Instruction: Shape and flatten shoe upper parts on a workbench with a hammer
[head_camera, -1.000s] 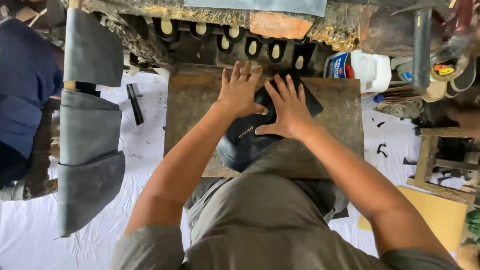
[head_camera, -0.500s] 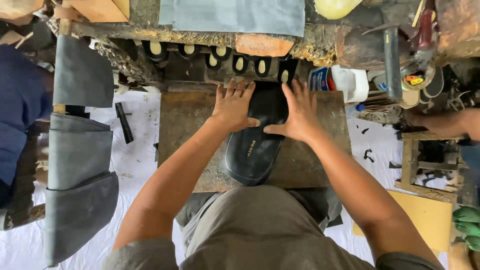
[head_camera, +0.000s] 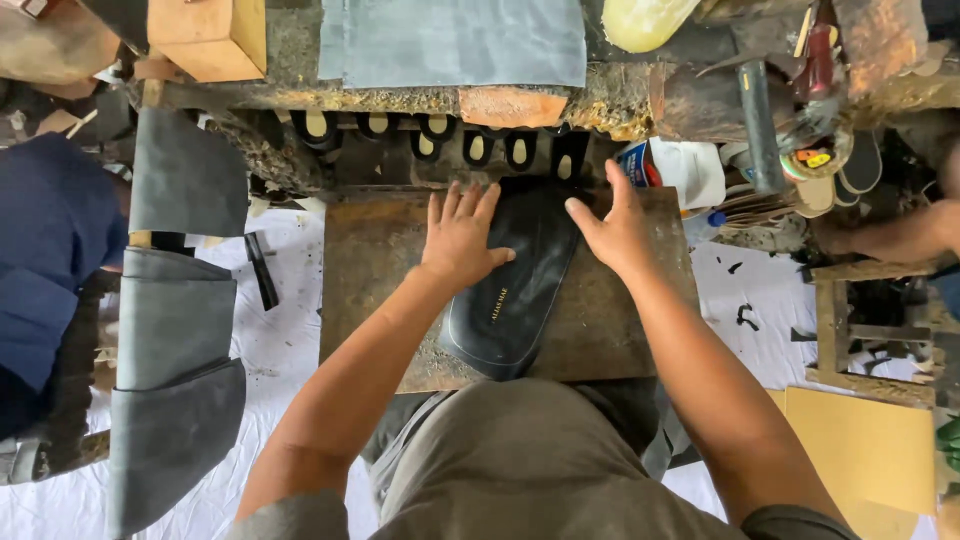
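A white sheet (head_camera: 290, 340) covers the floor around the work spot, with black scraps scattered on it at the right. Across the top runs a rough, crusted counter (head_camera: 400, 100) carrying a grey sheet of material (head_camera: 450, 40) and a wooden block (head_camera: 205, 35); a row of black loops with pale centres (head_camera: 440, 140) hangs under its edge. Grey sheets (head_camera: 175, 380) drape over a rail at the left, and a yellow board (head_camera: 865, 450) lies at the lower right beside a small wooden frame (head_camera: 860, 330). In the middle sits a brown, worn work slab (head_camera: 370, 270), and on it lies a black sole-shaped insole (head_camera: 515, 285). Its long axis runs from the far right, near the counter edge, down toward the person and a little left, with the rounded end nearest the body. The left hand (head_camera: 460, 240) lies flat with fingers spread, palm pressing the insole's left edge. The right hand (head_camera: 615, 230) is also opened flat, resting on the slab just at the insole's upper right edge, grasping nothing. A white container (head_camera: 690, 170) stands just beyond it.
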